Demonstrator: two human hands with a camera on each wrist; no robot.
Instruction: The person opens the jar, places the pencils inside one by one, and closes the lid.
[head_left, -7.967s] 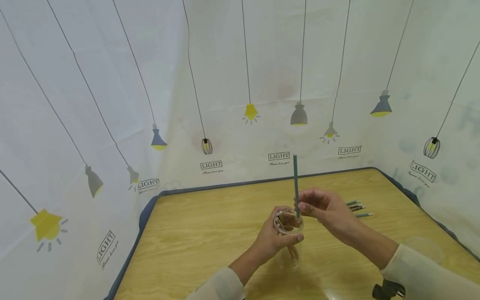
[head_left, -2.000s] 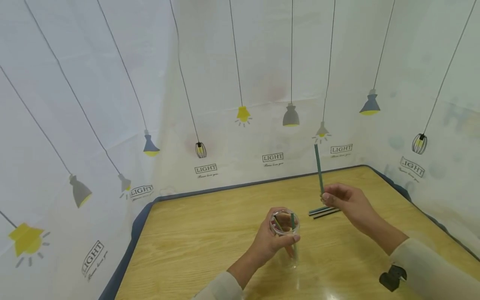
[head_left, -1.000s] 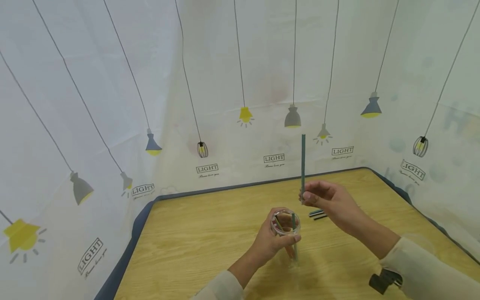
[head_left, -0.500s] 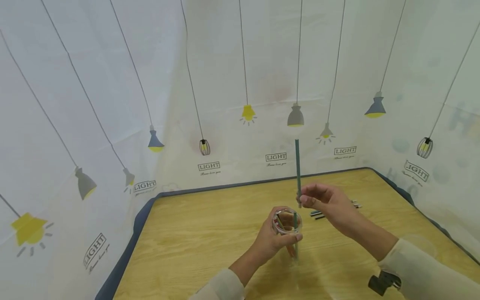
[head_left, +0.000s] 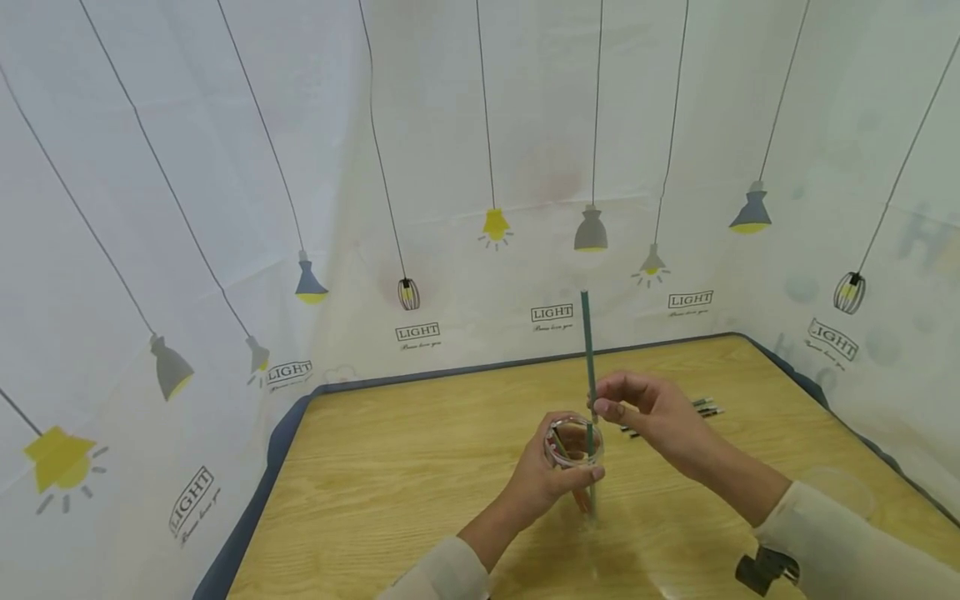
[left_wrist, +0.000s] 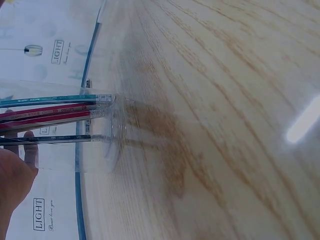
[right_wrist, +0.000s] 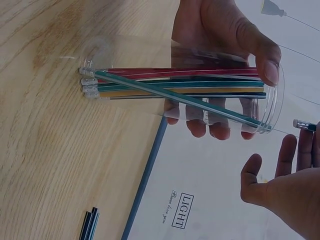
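The jar (right_wrist: 130,55), taken as landmark, is clear-walled and stands roughly upright over the table (head_left: 420,467); contact between its base and the tabletop cannot be confirmed. The left hand (head_left: 534,482) is wrapped around the jar just below the mouth, fingers on one side and thumb on the other. Pencils (right_wrist: 225,84) stand inside the jar, eraser ends at its base, one leaning across the others. The right hand (head_left: 651,412) pinches a green pencil (head_left: 588,350) near its eraser end between thumb and fingers. This pencil is near vertical, eraser end down, just above the jar's mouth and apart from it. Loose pencils (head_left: 708,408) lie beyond the jar and to its right. Step in hand, in this inspector's judgement: presenting the pencil for insertion. The next move would call for centring its lower end inside the jar's rim, lowering it past the leaning pencil, and letting go, with the left hand holding the jar steady.
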